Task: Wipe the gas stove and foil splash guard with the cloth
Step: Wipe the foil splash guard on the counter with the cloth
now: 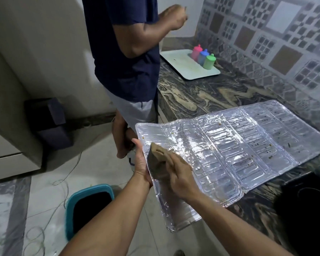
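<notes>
Right hand [181, 179] grips cloth [160, 159]; left hand [141, 163] holds foil guard [229, 145] edge overhanging the counter [201, 97].

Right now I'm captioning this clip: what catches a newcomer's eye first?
The shiny embossed foil splash guard lying flat across the dark marbled countertop, one end overhanging the floor. There, the right hand presses a brown cloth onto it while the left hand grips its edge. Behind, three pastel lidded cups stand on a white tray.
</notes>
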